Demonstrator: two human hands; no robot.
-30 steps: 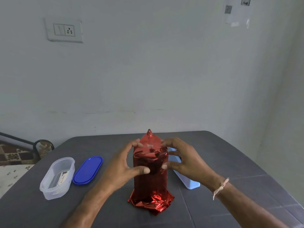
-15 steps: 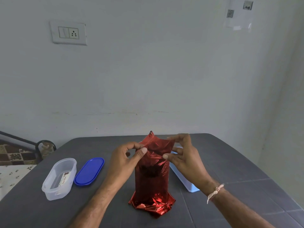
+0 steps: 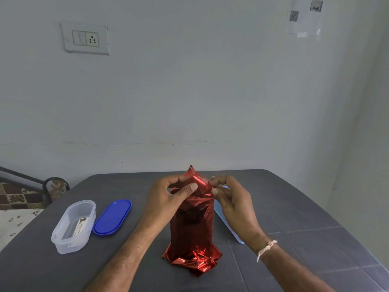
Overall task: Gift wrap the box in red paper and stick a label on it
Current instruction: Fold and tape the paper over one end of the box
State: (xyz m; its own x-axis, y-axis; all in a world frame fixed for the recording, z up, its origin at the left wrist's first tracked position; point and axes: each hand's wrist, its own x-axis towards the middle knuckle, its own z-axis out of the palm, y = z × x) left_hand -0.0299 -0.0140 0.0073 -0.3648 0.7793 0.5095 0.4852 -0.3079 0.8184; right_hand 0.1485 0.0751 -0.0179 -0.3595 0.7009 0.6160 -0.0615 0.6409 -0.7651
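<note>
A tall box wrapped in shiny red foil paper stands upright on the dark grey table, its loose bottom edge crumpled on the surface. My left hand pinches the paper's top flap from the left, thumb on the front. From the right, my right hand pinches the same top edge with thumb and fingertips. A pointed tip of paper sticks up behind the fingers. The box itself is hidden under the paper.
A clear plastic container holding a small printed card sits at the left, its blue lid beside it. A pale blue flat object lies behind the wrapped box on the right. A wall stands just behind the table.
Both hands rose from the box's sides to its top. The paper's open top has been folded down and is now pinched flatter between the fingers.
</note>
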